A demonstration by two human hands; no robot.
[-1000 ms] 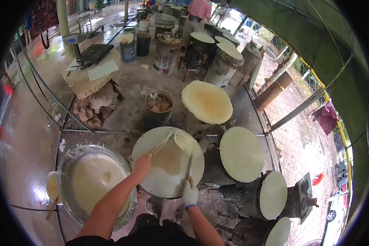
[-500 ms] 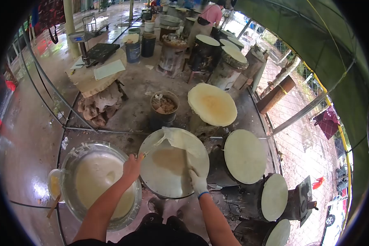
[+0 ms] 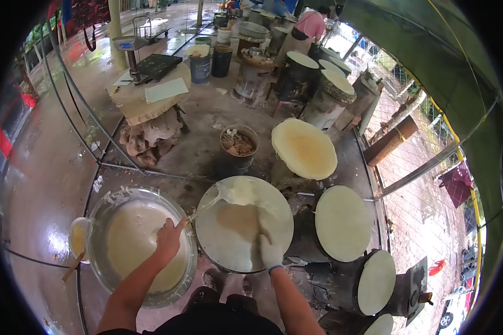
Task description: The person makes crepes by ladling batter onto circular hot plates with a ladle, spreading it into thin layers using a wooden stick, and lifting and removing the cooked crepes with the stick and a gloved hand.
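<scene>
On a wet floor [image 3: 207,111], the left hand's fingers close around a thin tool's [image 3: 203,210] handle, its far end over the round griddle [image 3: 226,258]; the gloved right hand [image 3: 270,251], its grip too blurred to tell, overlaps the near right part. A batter basin [image 3: 99,245] sits just left, another griddle [image 3: 343,223] near right, with floor showing beyond.

Around me spreads a grey-brown floor [image 3: 207,117], shining with daylight to my left. Ahead of me, a slab-topped table [image 3: 129,109] stands on a gnarled base [image 3: 151,137]; on my right, wire fencing [image 3: 425,209] meets green tarpaulin [image 3: 422,47].
</scene>
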